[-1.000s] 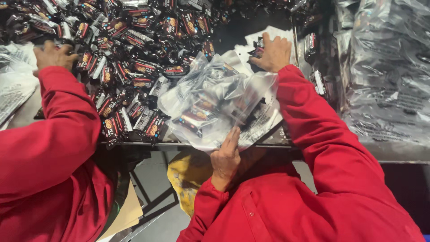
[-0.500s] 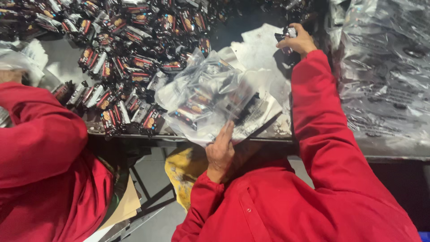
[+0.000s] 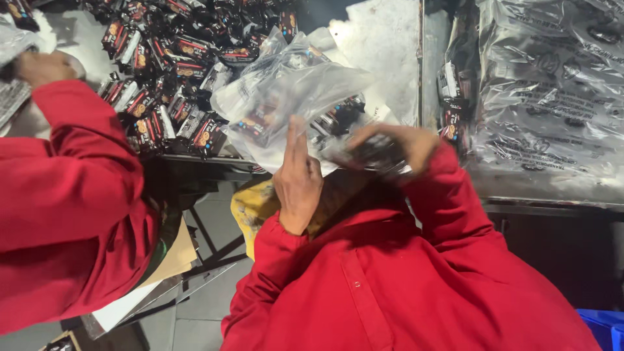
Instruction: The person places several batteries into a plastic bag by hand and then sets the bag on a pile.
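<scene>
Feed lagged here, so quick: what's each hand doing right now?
Left hand: open, flat against the clear plastic bag.
Right hand: closed on small dark packets at the bag's edge.

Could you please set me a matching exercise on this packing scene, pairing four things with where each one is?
Things:
1. left hand
2. right hand
3. pile of dark snack packets
4. stack of filled clear bags

Places:
A. at the far right, on the table
B. spread over the table's left part
C. pressed against the near side of the clear plastic bag, fingers up
D. at the bag's near right corner, gripping dark packets

Pairs: 1-C, 2-D, 3-B, 4-A
</scene>
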